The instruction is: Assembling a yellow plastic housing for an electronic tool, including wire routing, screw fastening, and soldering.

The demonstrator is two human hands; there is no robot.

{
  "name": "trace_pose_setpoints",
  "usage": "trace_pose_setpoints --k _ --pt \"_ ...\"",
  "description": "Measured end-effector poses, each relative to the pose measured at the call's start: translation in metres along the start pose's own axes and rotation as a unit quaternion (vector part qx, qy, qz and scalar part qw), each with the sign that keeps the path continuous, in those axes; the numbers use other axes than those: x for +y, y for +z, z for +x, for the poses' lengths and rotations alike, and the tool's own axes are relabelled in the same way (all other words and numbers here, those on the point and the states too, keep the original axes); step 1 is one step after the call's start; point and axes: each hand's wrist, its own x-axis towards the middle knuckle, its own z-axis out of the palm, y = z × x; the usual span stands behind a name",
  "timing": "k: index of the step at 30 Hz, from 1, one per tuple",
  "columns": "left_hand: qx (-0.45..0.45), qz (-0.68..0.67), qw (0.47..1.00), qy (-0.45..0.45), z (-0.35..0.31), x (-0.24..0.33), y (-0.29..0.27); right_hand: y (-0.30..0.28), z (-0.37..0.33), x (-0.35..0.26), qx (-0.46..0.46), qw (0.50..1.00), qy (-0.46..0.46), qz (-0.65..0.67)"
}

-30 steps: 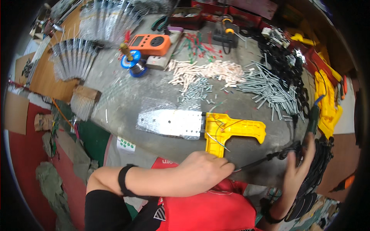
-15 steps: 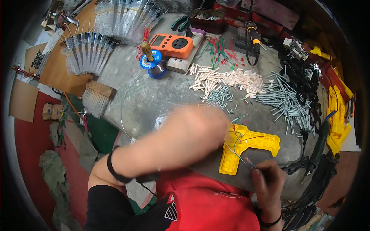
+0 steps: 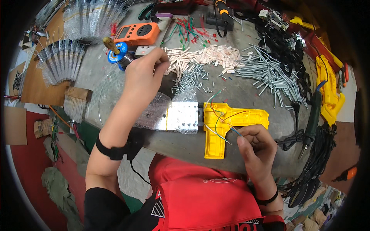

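My left hand [image 3: 145, 72] reaches to the left edge of a pile of whitish short tubes [image 3: 210, 57], its fingers and thumb drawn together; whatever may be between the tips is hidden. My right hand [image 3: 257, 148] pinches a blue wire [image 3: 236, 131] between thumb and finger. That wire runs from a yellow plastic half-shell [image 3: 216, 143], T-shaped like a tool handle, lying on the bench. Red, green and white wires also lie in and over the shell. A flat metal part [image 3: 184, 115], partly in bubble wrap, joins the shell's left side.
Small screws [image 3: 189, 81] and long screws [image 3: 269, 73] lie in heaps behind the shell. Further back are a solder spool [image 3: 122, 57], an orange meter [image 3: 137, 34] and red and green leads [image 3: 189, 32]. A soldering iron [image 3: 311, 129] lies at right, near black cables [image 3: 308, 169].
My left hand has swung from over the shell back to the tube pile, uncovering the metal part. The right hand still holds the blue wire. The whole view has shifted.
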Motion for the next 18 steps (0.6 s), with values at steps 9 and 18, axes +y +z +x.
trace_pose_setpoints --k 9,18 --pt "-0.187 -0.413 0.889 -0.064 -0.076 0.094 -0.003 -0.008 -0.007 -0.008 -0.013 1.0 -0.027 -0.008" --pt "-0.139 -0.377 0.916 0.019 -0.08 0.108 0.013 -0.01 -0.012 -0.008 -0.014 0.999 -0.034 -0.007"
